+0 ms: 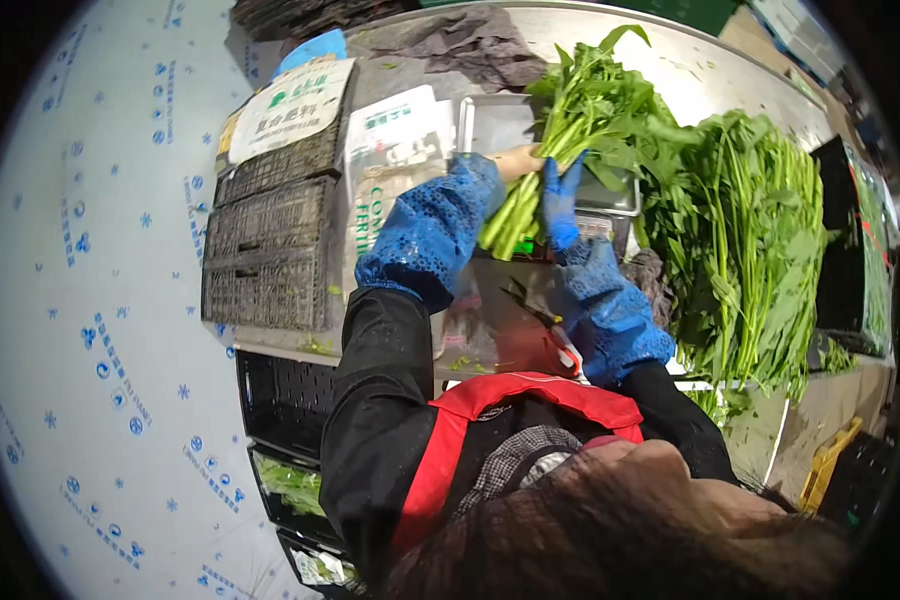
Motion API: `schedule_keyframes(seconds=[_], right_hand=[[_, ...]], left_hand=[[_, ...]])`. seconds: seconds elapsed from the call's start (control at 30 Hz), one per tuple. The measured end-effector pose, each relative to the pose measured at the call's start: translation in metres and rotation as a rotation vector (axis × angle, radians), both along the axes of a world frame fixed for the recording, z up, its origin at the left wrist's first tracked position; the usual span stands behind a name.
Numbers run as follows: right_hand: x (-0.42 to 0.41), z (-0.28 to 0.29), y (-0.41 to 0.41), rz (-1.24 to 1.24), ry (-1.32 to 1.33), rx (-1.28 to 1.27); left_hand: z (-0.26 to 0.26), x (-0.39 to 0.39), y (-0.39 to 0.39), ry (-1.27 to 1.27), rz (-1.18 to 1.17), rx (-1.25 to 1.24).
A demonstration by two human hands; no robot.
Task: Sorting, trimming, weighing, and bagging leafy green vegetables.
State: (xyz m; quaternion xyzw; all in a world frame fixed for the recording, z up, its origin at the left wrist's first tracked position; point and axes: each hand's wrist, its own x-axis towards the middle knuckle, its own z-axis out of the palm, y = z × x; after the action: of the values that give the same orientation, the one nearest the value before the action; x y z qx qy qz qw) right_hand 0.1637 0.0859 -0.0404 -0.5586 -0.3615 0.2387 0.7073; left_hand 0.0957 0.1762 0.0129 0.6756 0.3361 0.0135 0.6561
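Note:
A bunch of leafy green stems point(570, 124), which looks like water spinach, is held tilted over a scale, its leaves up and right and its cut ends down and left. My bare left hand point(519, 162) is closed around the stems. My right hand point(562, 196), in a blue glove, rests against the bunch's right side with thumb and finger apart; its grip on the stems is unclear. Beneath lies the metal weighing tray point(495, 124), partly hidden, with a lit green display point(525, 246) near the stem ends. Scissors with red handles point(566, 352) lie close to my body.
A large heap of the same greens point(750, 247) covers the table's right side, with a black crate point(844, 247) beyond. Dark plastic crates point(266, 259) and printed fertilizer sacks point(401, 142) stand left. A dark cloth point(465, 45) lies behind. More black crates point(285, 397) sit below the table's left edge.

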Motion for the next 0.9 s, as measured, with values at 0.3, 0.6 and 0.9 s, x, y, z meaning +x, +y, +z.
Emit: schedule_keyframes(seconds=[0.3,0.6,0.9], right_hand=[[-0.106,0.089,-0.008,0.236,-0.322,0.166],[-0.257,0.008,-0.045,0.468,-0.297,-0.038],[-0.279,-0.104,-0.086,0.634,-0.179,-0.346]], left_hand=[[0.064,-0.14,-0.043,-0.457,0.414,-0.052],[-0.044,-0.311,-0.088,-0.232,0.615,-0.244],[-0.116,-0.34,-0.13,-0.102,0.633,-0.151]])
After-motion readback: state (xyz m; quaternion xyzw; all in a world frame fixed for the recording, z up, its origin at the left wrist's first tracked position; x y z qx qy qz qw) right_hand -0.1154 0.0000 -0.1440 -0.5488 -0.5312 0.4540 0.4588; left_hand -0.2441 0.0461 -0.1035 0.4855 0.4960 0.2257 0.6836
